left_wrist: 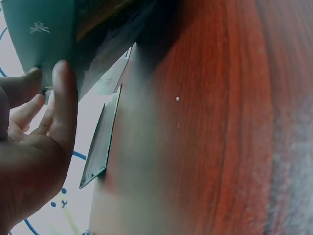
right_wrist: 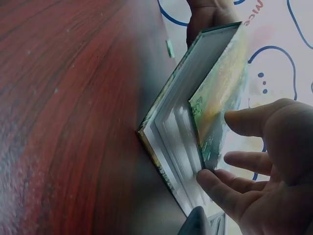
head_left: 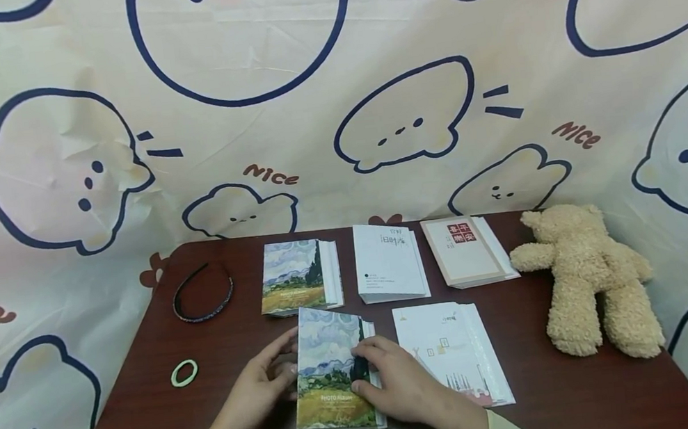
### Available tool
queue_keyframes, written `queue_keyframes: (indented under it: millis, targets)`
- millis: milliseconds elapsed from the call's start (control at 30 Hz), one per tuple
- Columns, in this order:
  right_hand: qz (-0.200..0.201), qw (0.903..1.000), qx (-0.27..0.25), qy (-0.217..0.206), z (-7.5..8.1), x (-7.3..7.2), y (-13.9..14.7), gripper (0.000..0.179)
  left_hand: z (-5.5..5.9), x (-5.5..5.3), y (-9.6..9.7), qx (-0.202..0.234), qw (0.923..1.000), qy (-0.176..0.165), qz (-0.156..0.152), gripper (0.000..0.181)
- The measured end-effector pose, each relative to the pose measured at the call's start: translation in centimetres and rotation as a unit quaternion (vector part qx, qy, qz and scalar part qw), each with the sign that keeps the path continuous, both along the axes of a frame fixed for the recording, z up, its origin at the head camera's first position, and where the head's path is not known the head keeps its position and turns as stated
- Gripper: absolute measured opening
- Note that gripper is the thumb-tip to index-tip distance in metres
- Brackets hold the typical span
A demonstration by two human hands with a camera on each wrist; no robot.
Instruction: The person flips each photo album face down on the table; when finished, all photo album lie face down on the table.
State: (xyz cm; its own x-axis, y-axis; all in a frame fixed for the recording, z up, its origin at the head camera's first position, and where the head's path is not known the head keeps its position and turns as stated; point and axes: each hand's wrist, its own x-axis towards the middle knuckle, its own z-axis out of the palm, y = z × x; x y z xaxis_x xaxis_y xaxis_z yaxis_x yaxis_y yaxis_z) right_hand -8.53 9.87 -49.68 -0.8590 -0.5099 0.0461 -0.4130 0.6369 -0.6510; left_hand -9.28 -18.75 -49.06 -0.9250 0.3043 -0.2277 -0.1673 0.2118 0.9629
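The left hand (head_left: 261, 384) has its fingers curled against the left edge of a photo album (head_left: 334, 369) with a painted landscape cover, thumb and fingertips pinching that edge as the left wrist view shows. The right hand (head_left: 399, 380) rests on the album's right side, fingers spread over the cover and curled at its page edge; in the right wrist view the cover is lifted a little off the white pages, with the fingers (right_wrist: 220, 188) at the page block. The album lies near the middle of the front edge of the dark wooden table (head_left: 150, 403), slightly raised on one side.

Just right of it lies a white booklet stack (head_left: 453, 350) with small printed drawings. Along the back edge stand three more stacks: a second landscape album (head_left: 296, 275) directly behind the held one, a white album (head_left: 387, 262) with dark lettering, and a beige album (head_left: 464, 249) with a red seal. A tan teddy bear (head_left: 590, 279) sits at the right edge. Toward the left back corner lies a dark headband (head_left: 203, 293), and nearer the front a pale green hair tie (head_left: 184, 372)
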Motion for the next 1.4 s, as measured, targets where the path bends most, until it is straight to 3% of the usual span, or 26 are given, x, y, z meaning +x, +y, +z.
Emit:
queue_keyframes:
  millis: [167,467,833,1167,1400]
  targets:
    - [0.003,0.9997,-0.017,-0.015,0.0,0.0,-0.1,0.051,0.2,0.0,0.1,-0.03,0.9989,0.035,-0.001,0.064]
    - [0.003,0.9979,-0.052,-0.039,0.1,-0.1,-0.3,0.049,0.1,-0.1,0.2,0.002,0.9998,0.016,-0.009,0.064]
    - [0.011,0.991,-0.098,-0.09,0.2,-0.3,-0.7,0.05,0.5,0.0,0.9,0.031,0.9993,0.021,-0.007,0.068]
    - [0.011,0.9893,-0.113,-0.092,0.4,-0.2,-1.0,0.049,1.0,0.2,1.3,0.052,0.9981,0.033,-0.001,0.066]
    - [0.022,0.9822,-0.164,-0.09,0.6,-0.2,-1.3,0.048,1.2,0.2,1.7,0.062,0.9975,0.034,0.004,0.065]
